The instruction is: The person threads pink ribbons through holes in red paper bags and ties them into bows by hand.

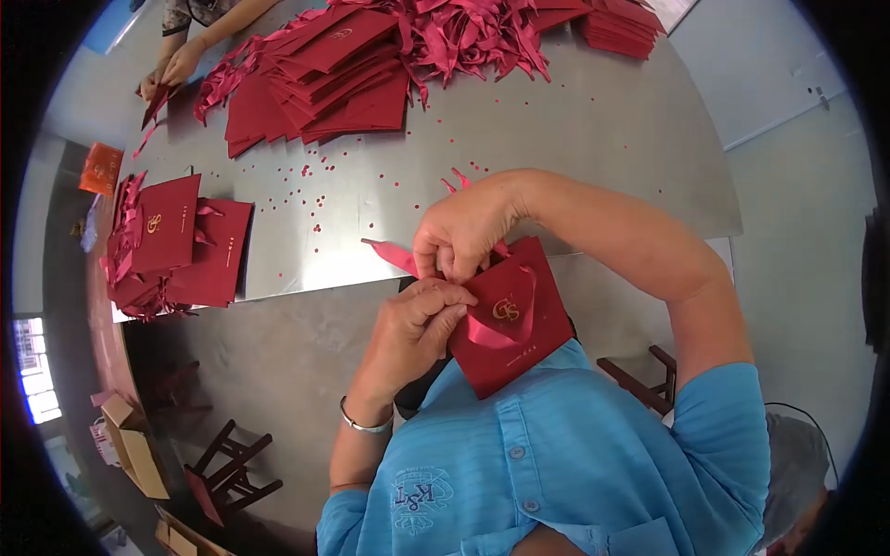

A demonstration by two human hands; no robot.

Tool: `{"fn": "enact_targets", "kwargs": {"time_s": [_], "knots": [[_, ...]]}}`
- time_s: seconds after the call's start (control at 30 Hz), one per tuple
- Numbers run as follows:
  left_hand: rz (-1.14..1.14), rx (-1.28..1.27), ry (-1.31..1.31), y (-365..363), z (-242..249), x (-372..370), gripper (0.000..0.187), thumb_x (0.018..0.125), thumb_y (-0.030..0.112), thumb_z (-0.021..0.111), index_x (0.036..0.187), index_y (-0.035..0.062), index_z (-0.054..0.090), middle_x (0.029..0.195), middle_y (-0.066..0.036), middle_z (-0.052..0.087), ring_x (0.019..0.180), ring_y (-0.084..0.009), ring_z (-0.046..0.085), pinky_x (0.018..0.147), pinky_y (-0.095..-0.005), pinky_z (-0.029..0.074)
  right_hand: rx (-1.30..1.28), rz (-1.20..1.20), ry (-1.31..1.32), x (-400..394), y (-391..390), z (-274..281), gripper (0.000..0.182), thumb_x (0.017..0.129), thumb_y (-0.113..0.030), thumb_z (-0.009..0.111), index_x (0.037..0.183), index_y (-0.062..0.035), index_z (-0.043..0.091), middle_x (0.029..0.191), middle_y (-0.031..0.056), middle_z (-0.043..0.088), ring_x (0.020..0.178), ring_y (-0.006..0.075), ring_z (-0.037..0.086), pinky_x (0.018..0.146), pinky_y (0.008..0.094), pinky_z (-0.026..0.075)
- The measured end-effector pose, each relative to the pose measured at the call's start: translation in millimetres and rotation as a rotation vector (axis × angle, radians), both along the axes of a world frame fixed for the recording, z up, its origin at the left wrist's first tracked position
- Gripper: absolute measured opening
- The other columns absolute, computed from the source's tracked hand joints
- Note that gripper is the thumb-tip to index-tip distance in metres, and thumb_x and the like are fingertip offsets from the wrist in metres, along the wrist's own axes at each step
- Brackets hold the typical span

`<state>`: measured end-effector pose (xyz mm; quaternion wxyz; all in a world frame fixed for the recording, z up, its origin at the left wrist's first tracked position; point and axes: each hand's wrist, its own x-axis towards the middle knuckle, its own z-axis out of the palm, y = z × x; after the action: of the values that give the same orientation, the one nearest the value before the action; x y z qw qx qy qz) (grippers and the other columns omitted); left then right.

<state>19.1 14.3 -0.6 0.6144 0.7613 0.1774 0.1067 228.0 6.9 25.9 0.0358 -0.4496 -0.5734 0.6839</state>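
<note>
A flat dark red paper bag with a gold emblem is held in the air just off the near edge of the bench, above the person's blue shirt. It sits tilted like a diamond: its long axis runs from about 11 o'clock to 5 o'clock, the open top edge toward 11 o'clock under the hands and the bottom toward the shirt. A red ribbon handle loops across its printed face, and a loose ribbon end sticks out toward 9 o'clock over the bench edge.

The right hand comes down from 2 o'clock, its fingers pinched closed on the ribbon at the bag's top edge. The left hand rises from 7 o'clock, fingers curled shut around the bag's left edge, with a silver bracelet on the wrist. The two hands touch each other and cover the top edge, so the exact ribbon hold is hidden.

Out from the bag, small red paper dots are scattered over the bench toward 11 o'clock. At 9 o'clock lies a pile of finished bags. At 12 o'clock, well apart, lies a large heap of flat red bags with a tangle of red ribbons beside it. At the far 11 o'clock corner another person's hands rest on a red piece. Wooden stools stand on the floor at 7 o'clock.
</note>
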Motion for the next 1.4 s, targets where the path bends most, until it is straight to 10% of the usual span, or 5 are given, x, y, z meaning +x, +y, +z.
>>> {"fn": "enact_targets", "kwargs": {"time_s": [0.83, 1.4], "knots": [[0.063, 0.321, -0.012, 0.1, -7.2, -3.4, 0.012, 0.082, -0.004, 0.061, 0.093, 0.0015, 0.065, 0.080, -0.011, 0.065, 0.072, -0.0236, 0.065, 0.063, -0.0313, 0.051, 0.540, -0.218, -0.236, -17.4, -18.7, 1.8, 0.017, 0.070, 0.001, 0.068, 0.085, 0.0001, 0.059, 0.076, 0.0120, 0.066, 0.074, 0.0241, 0.065, 0.061, 0.0356, 0.049], [0.107, -0.048, -0.005, -5.3, -14.6, -10.5, 0.022, 0.086, -0.006, 0.062, 0.104, -0.0002, 0.052, 0.084, -0.002, 0.060, 0.075, -0.0047, 0.054, 0.062, -0.0187, 0.044, 1.028, -0.581, -0.527, -6.4, 2.7, -34.6, 0.010, 0.075, -0.005, 0.060, 0.085, -0.0070, 0.057, 0.076, 0.0102, 0.066, 0.077, 0.0349, 0.063, 0.068, 0.0446, 0.048]]}}
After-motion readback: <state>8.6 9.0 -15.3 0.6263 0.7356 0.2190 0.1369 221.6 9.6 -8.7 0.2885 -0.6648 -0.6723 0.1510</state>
